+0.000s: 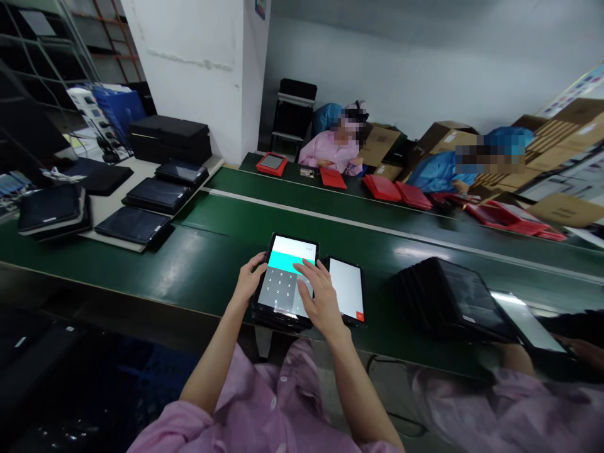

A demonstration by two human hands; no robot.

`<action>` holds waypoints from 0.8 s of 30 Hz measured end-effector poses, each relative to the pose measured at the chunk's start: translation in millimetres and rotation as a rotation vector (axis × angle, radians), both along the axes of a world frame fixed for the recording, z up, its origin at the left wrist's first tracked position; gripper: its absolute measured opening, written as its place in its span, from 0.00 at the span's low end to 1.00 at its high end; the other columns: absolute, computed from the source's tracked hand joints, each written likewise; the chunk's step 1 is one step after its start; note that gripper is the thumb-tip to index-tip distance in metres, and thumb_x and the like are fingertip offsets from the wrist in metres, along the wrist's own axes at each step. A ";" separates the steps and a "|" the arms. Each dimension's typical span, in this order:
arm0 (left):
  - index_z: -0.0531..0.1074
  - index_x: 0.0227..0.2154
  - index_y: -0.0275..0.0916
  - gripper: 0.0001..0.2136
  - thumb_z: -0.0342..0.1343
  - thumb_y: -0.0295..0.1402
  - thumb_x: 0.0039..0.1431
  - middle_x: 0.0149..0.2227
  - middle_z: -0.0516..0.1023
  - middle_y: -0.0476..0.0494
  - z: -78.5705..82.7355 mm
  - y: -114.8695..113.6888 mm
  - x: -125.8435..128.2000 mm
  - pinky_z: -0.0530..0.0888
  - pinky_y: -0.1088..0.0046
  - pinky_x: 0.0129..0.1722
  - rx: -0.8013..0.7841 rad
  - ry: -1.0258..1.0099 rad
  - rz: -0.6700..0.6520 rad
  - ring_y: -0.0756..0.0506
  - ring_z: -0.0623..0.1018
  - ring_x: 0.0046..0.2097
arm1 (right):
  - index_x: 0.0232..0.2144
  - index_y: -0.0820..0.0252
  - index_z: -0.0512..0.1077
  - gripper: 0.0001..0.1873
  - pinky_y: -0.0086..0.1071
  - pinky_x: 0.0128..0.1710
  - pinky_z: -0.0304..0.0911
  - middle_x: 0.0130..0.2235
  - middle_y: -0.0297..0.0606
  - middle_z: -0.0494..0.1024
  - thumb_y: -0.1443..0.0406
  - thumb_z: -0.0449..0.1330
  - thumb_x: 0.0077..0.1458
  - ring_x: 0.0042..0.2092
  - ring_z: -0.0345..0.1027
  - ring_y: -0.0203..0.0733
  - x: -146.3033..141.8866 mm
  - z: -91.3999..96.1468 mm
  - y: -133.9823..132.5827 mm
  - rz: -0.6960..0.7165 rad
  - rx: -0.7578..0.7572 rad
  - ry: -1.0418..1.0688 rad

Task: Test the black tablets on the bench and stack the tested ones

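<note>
1. The calculator tablet (284, 296), showing a keypad below a teal band, lies at the near edge of the green workbench (207, 264), in front of you. It appears to rest on other dark slabs; its display stands upright to you, presumably for easy reading.
2. Your left hand (249, 280) meets the tablet's left edge, probably to steady it. Whether the fingers close around that edge cannot be told.
3. Your right hand (323, 299) grasps nothing: its fingers are spread over the display's right side, a posture suited to tapping. Contact with the glass cannot be confirmed.
4. A white-screened tablet (346, 286) with a red corner lies just beside, to the right, likely placed within easy reach.
5. Farther right, a stack of black tablets (419, 302) leans near a co-worker's sleeve (509, 402); stacking presumably saves bench space.
6. Across the bench, red pouches (382, 187) lie before two seated co-workers.
</note>
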State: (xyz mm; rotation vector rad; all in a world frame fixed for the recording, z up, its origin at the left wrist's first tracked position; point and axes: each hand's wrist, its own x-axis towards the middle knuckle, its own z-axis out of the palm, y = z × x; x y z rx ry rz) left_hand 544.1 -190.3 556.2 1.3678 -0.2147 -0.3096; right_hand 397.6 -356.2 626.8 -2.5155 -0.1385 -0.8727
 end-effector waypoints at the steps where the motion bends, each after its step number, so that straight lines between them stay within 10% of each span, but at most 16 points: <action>1: 0.84 0.53 0.40 0.19 0.64 0.36 0.60 0.63 0.79 0.38 0.5 -0.2 0.1 0.68 0.56 0.69 0.005 -0.008 0.005 0.34 0.74 0.67 | 0.65 0.48 0.68 0.20 0.60 0.73 0.57 0.61 0.38 0.80 0.64 0.53 0.75 0.68 0.69 0.50 -0.1 -0.1 1.4 0.008 -0.009 0.018; 15: 0.81 0.57 0.38 0.24 0.67 0.38 0.58 0.64 0.77 0.35 -5.9 -4.0 7.7 0.67 0.54 0.69 0.083 -0.088 -0.010 0.33 0.74 0.67 | 0.64 0.52 0.70 0.19 0.66 0.74 0.53 0.61 0.39 0.81 0.59 0.52 0.76 0.71 0.64 0.53 6.0 4.9 7.6 0.115 -0.161 0.245; 24: 0.81 0.57 0.38 0.27 0.65 0.51 0.61 0.60 0.81 0.34 -6.0 -0.5 2.6 0.76 0.58 0.58 -0.073 0.085 -0.032 0.33 0.79 0.60 | 0.60 0.52 0.73 0.17 0.63 0.73 0.55 0.57 0.42 0.83 0.61 0.52 0.75 0.65 0.73 0.52 -8.2 -4.4 -24.9 -0.146 -0.049 0.027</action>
